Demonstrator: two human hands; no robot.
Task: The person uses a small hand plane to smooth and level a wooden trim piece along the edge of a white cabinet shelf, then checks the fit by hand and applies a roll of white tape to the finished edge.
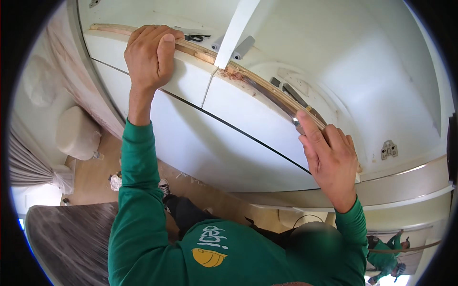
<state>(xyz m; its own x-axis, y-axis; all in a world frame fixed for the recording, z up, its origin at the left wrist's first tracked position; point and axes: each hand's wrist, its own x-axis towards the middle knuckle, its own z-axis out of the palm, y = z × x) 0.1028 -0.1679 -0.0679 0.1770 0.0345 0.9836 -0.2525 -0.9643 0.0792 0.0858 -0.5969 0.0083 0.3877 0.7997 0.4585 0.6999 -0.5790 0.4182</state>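
My left hand (151, 56) is closed over the raw wooden edge (202, 54) of a curved white cabinet, fingers on its far side and thumb in front. In my right hand (330, 152) is a chisel (272, 97) with a long flat metal blade; its handle is mostly hidden by my fingers. The index finger stretches forward along the tool. The blade lies along the wooden edge, pointing up and left. Near its tip, reddish-brown crumbs and rough wood (231, 74) show beside a white upright divider (237, 31).
Inside the cabinet lie dark-handled scissors (195, 37), a grey cylinder-like piece (244, 47) and a long dark tool (295, 94). A metal hinge (389, 149) is fixed at right. Below are white panels (214, 138), a wooden floor (210, 193) and a plastic-covered dark surface (71, 243).
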